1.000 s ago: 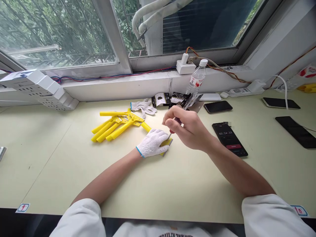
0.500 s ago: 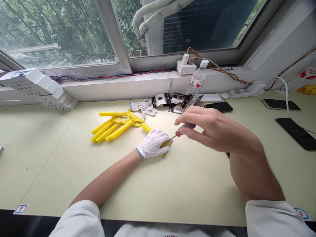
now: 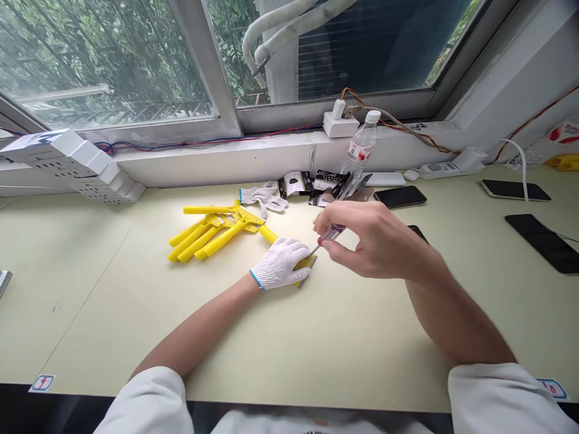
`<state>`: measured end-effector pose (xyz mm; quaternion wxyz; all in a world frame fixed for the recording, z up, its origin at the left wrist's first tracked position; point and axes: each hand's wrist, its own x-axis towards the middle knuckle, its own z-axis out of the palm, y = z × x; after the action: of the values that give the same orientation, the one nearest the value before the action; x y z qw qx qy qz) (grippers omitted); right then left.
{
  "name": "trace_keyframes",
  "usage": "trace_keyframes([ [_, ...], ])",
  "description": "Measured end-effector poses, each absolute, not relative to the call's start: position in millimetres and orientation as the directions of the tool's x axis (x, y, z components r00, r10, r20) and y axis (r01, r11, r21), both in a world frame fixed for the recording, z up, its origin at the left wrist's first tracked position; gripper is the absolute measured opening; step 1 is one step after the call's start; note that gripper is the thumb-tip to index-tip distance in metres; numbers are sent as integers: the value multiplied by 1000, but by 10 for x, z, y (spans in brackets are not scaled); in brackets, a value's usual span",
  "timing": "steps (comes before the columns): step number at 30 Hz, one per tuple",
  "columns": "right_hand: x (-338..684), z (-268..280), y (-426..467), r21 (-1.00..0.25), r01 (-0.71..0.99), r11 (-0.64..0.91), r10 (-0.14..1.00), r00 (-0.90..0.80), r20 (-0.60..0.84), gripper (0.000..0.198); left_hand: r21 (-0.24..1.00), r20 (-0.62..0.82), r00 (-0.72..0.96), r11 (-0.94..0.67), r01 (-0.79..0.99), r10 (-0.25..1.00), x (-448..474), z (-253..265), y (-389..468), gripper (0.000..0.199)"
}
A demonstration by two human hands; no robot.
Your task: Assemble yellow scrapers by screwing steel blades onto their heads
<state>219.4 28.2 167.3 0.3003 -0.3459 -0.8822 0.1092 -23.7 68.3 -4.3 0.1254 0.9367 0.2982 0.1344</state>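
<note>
My left hand [image 3: 281, 265], in a white knit glove with a blue cuff, is closed over a yellow scraper [image 3: 306, 269] and presses it to the table. The scraper's handle sticks out behind the glove, and a metal blade edge shows at its front. My bare right hand [image 3: 368, 238] grips a screwdriver [image 3: 332, 233] with a clear, reddish-purple handle. The shaft slants down to the scraper's head beside my left fingers; its tip is too small to make out. Several more yellow scrapers [image 3: 212, 232] lie piled to the left.
Behind the scrapers lies a second glove [image 3: 266, 198]. Black packaging cards [image 3: 296, 184] and a water bottle [image 3: 360, 144] stand near the windowsill. Phones [image 3: 400, 196] lie at the right, with a power strip [image 3: 452, 167] behind. White boxes [image 3: 76, 160] are stacked at the left.
My right hand has shifted slightly left and turned at the wrist, with the screwdriver still in its fingers. The left hand and the scraper under it have stayed in place.
</note>
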Motion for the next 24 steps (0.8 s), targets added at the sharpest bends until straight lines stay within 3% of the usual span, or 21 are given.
trace_keyframes([
  [4, 2074, 1605, 268, -206, 821, 532, 780, -381, 497, 34, 306, 181, 785, -793, 527, 592, -234, -53, 691, 21],
  [6, 2080, 1630, 264, -135, 871, 471, 796, -354, 492, 33, 307, 168, 784, -788, 534, 598, -233, -35, 686, 21],
  [10, 2177, 1735, 256, -222, 704, 674, 720, -561, 408, 6, 307, 162, 780, -782, 542, 604, -232, -9, 676, 20],
  [13, 2213, 1759, 257, -303, 561, 771, 637, -655, 407, 18, 309, 168, 788, -790, 529, 593, -234, -16, 678, 20],
  [15, 2187, 1733, 263, -309, 574, 758, 651, -634, 417, 16, 316, 173, 792, -794, 519, 586, -237, -24, 680, 22],
  [17, 2142, 1696, 276, -267, 704, 658, 733, -518, 440, 10, 321, 170, 790, -791, 521, 589, -239, -23, 681, 24],
  [20, 2117, 1670, 302, -212, 844, 493, 816, -364, 449, 21, 322, 154, 788, -784, 531, 596, -237, -5, 678, 22],
  [23, 2196, 1702, 314, -259, 759, 597, 785, -486, 385, 11, 322, 144, 789, -782, 533, 597, -233, 9, 675, 21],
  [24, 2232, 1718, 311, -296, 698, 652, 752, -544, 373, 16, 322, 144, 789, -782, 534, 598, -232, 8, 675, 21],
])
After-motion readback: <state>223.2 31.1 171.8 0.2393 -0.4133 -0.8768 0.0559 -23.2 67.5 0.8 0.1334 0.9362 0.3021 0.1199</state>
